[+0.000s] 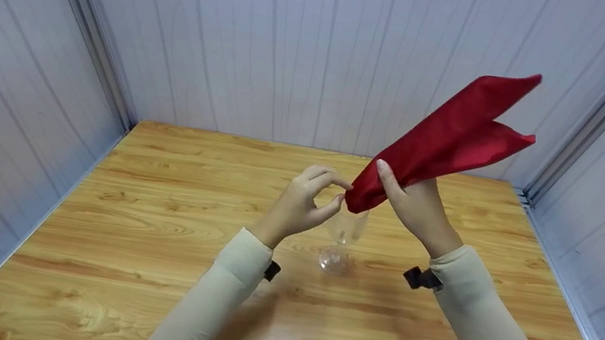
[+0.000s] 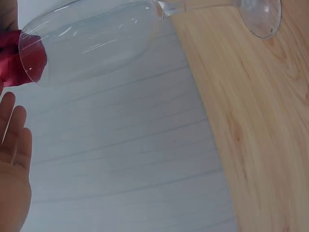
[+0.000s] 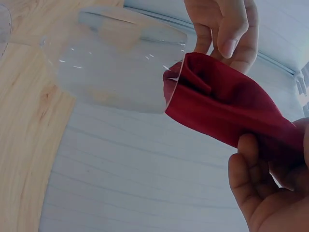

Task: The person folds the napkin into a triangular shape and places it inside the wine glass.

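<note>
My right hand [image 1: 417, 205] grips a folded red cloth napkin [image 1: 432, 141] with the thumb laid along it. Its two pointed ends spread up and to the right, and its rolled lower end slants down to a clear wine glass [image 1: 336, 259]. In the right wrist view, that end of the napkin [image 3: 227, 101] overlaps the rim of the glass [image 3: 116, 63], a small part showing through it. Beside the lower end is my left hand [image 1: 300, 203], its bent forefinger and thumb close to the cloth; its other fingers [image 2: 17, 130] are loosely extended in the left wrist view.
The glass stands on a wood-grain table [image 1: 151, 219]. Pale panelled walls [image 1: 296, 49] rise behind the table and along both sides. Dark wrist mounts [image 1: 423, 278] sit at both sleeve cuffs.
</note>
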The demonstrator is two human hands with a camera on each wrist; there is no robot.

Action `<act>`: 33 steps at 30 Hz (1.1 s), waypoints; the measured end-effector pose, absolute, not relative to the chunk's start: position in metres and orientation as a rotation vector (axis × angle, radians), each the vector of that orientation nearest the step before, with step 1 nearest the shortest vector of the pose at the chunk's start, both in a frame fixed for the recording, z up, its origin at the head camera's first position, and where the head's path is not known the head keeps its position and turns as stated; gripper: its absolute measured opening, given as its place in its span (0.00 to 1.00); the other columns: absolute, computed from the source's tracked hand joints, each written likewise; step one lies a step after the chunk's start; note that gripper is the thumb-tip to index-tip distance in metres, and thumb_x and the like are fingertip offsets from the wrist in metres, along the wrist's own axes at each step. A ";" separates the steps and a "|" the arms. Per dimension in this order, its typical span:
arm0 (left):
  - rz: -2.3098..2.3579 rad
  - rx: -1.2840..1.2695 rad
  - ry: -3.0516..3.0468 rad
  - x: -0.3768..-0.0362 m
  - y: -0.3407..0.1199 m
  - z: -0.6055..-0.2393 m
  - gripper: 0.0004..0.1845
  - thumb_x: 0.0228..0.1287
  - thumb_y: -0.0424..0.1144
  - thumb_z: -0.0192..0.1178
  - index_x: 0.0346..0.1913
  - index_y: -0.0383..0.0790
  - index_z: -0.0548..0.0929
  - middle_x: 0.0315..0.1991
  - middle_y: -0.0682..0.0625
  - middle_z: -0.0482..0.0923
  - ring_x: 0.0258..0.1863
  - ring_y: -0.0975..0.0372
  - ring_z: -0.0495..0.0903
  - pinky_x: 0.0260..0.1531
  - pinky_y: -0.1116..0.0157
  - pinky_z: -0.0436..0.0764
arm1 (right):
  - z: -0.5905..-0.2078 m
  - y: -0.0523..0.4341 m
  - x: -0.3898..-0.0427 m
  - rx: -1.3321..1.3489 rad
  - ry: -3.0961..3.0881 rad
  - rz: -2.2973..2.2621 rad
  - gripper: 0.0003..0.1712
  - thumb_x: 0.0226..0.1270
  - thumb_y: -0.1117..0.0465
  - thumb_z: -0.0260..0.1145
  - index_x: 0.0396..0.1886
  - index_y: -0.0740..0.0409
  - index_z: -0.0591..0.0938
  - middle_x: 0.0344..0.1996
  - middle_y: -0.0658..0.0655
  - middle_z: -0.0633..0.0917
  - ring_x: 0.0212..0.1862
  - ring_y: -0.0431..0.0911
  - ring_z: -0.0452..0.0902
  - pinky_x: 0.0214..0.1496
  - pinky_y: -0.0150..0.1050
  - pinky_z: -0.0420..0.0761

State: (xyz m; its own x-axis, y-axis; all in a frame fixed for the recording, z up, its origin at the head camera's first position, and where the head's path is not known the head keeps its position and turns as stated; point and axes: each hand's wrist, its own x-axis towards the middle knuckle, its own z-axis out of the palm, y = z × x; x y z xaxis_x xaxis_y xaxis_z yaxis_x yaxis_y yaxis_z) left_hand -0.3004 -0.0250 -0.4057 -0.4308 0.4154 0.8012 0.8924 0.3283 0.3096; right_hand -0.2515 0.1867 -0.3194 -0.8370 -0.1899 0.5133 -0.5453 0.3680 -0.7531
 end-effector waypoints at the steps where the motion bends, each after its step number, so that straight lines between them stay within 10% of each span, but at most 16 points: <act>1: -1.021 -1.142 -1.999 -0.301 -0.026 -0.406 0.09 0.68 0.32 0.60 0.47 0.40 0.85 0.47 0.52 0.82 0.52 0.63 0.76 0.53 0.64 0.76 | -0.319 0.186 -0.251 0.648 -2.297 1.463 0.17 0.75 0.64 0.61 0.57 0.69 0.73 0.48 0.61 0.81 0.48 0.48 0.80 0.51 0.37 0.79; 33: -1.086 -1.057 -2.095 -0.306 -0.041 -0.431 0.08 0.67 0.31 0.62 0.47 0.40 0.86 0.47 0.51 0.82 0.52 0.59 0.77 0.55 0.60 0.75 | -0.397 0.170 -0.285 0.579 -2.319 1.355 0.21 0.67 0.50 0.70 0.49 0.58 0.78 0.41 0.51 0.84 0.43 0.44 0.82 0.48 0.45 0.81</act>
